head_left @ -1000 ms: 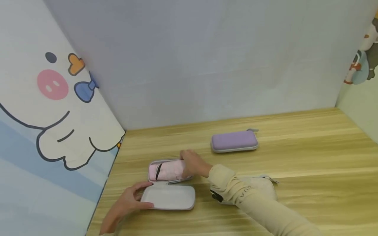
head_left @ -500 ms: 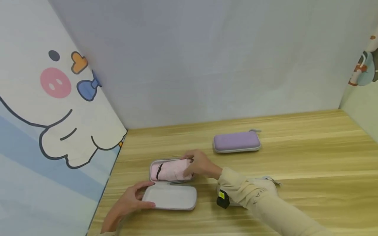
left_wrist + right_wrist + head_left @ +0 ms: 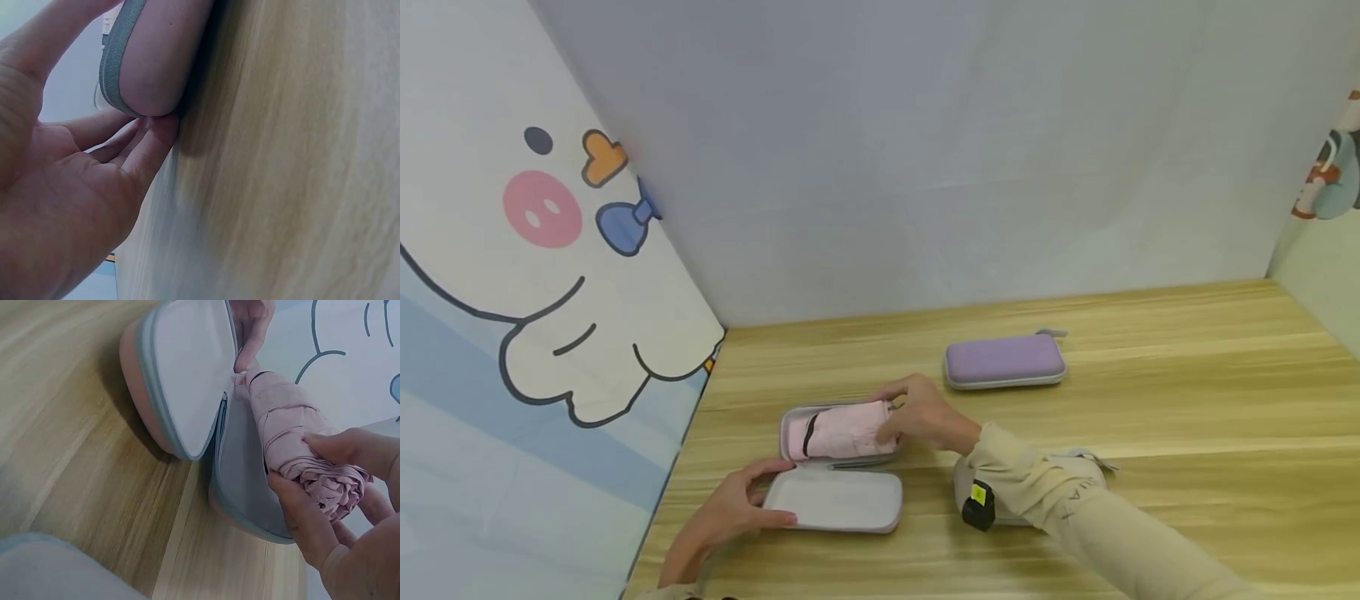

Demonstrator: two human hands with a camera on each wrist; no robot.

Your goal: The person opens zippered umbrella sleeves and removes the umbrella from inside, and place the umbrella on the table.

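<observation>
A pink zip case (image 3: 832, 502) lies unfolded on the table, its pale lining showing. My left hand (image 3: 730, 507) holds the near half at its left end, thumb at the front and fingers behind; the left wrist view shows fingertips against the case's rounded pink end (image 3: 164, 75). In the far half rests a rolled pink folded umbrella (image 3: 850, 430) with a black band near its left end. My right hand (image 3: 925, 414) pinches its right end between thumb and fingers. In the right wrist view, the umbrella's pleated end (image 3: 331, 490) is lifted above the case's far half.
A closed purple zip case (image 3: 1004, 362) stands further back to the right. Partly under my right forearm lies a pale case (image 3: 1078, 471) with a strap. A grey-white wall (image 3: 925, 167) rises behind the table, with a cartoon panel (image 3: 550, 250) at left.
My right hand has moved slightly right with its grip on the umbrella, whose right end has come up and rightward. The left hand stays on the case.
</observation>
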